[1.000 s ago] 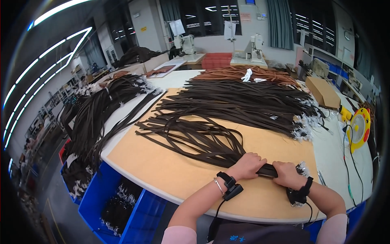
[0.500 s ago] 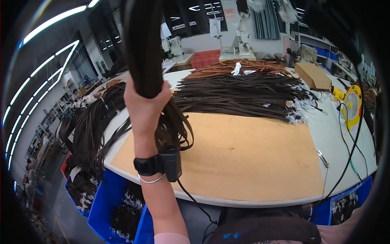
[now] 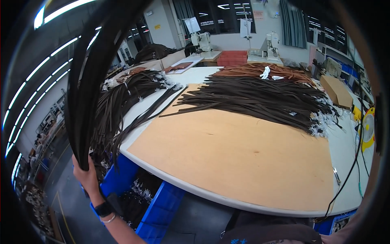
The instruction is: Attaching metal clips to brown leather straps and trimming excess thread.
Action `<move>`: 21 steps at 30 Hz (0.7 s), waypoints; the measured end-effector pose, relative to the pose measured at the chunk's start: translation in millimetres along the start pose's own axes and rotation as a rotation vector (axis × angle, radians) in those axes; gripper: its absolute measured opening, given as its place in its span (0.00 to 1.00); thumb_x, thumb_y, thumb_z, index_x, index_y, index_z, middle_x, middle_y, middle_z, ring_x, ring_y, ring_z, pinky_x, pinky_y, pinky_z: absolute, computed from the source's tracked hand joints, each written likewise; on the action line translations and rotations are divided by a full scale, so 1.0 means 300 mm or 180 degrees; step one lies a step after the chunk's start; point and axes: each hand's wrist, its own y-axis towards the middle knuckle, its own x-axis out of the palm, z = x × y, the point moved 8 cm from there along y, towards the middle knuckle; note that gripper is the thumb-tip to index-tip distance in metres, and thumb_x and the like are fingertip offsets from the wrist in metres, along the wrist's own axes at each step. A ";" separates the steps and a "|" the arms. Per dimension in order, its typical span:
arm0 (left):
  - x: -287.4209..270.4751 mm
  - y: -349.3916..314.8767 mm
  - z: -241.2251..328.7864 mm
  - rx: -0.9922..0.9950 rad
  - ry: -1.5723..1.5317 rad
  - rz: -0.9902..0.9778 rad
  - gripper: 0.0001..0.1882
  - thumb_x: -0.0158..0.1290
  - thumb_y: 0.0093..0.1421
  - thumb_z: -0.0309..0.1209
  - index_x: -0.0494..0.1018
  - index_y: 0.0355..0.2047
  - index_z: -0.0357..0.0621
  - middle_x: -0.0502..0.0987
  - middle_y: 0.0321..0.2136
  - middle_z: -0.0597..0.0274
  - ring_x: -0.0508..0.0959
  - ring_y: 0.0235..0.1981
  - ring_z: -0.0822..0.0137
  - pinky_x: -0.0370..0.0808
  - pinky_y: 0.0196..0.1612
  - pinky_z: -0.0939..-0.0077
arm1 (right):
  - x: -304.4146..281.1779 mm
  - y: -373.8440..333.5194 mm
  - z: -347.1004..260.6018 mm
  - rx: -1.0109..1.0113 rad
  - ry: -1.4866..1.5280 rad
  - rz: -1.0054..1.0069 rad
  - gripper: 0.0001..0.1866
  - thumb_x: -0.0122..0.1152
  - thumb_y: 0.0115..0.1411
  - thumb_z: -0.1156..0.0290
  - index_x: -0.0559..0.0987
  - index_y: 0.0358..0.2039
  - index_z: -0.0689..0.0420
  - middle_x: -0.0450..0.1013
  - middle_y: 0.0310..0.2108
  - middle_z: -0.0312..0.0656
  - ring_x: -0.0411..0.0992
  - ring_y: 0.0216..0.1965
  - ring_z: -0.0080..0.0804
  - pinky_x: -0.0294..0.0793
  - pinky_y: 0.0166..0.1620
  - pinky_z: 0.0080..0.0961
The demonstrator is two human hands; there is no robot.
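Note:
My left hand (image 3: 86,174) is at the left, past the table's left edge and above the blue bins. Its fingers are closed round the lower end of a bundle of long, flat dark brown straps (image 3: 83,110). The bundle stretches up and out of the picture at the top, so its upper end is hidden. My right arm shows only as a blurred strip raised along the right edge, and the right hand is outside the picture. On the table lies a wide pile of similar dark straps (image 3: 260,97) with white frayed ends at its right.
A tan board (image 3: 227,154) covers the table's front. Brown straps (image 3: 260,73) with a white glove (image 3: 265,72) lie behind the dark pile. More dark straps (image 3: 109,110) hang over the left edge above blue bins (image 3: 156,211). A cardboard box (image 3: 336,91), yellow fan (image 3: 368,128) and snips (image 3: 336,176) are at right.
My left hand has swung down and to the left with the straps, from above the table to beyond its left edge. The view has turned a little left.

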 end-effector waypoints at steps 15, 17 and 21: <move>-0.180 -0.084 -0.441 -0.0481 0.1169 -0.1972 0.07 0.56 0.48 0.23 0.71 0.29 0.35 0.71 0.20 0.45 0.73 0.23 0.46 0.69 0.30 0.68 | 1.284 -0.469 -0.991 0.0737 0.4449 -0.3427 0.10 0.64 0.55 0.71 0.76 0.34 0.63 0.77 0.24 0.44 0.79 0.29 0.35 0.75 0.37 0.31; 0.028 -0.040 -0.511 -0.0492 0.1166 -0.1981 0.12 0.60 0.44 0.25 0.75 0.31 0.38 0.75 0.22 0.44 0.78 0.29 0.40 0.73 0.31 0.66 | 1.475 -0.369 -0.879 0.0406 0.3972 -0.2471 0.11 0.64 0.53 0.73 0.78 0.37 0.59 0.77 0.25 0.45 0.78 0.31 0.39 0.74 0.37 0.35; 0.477 0.089 -0.628 -0.0747 0.1573 -0.1620 0.16 0.59 0.54 0.31 0.73 0.44 0.44 0.79 0.33 0.41 0.77 0.39 0.37 0.73 0.38 0.50 | 1.783 -0.058 -0.581 0.0941 0.1486 -0.1791 0.35 0.71 0.48 0.69 0.70 0.58 0.47 0.75 0.49 0.43 0.71 0.55 0.45 0.63 0.59 0.49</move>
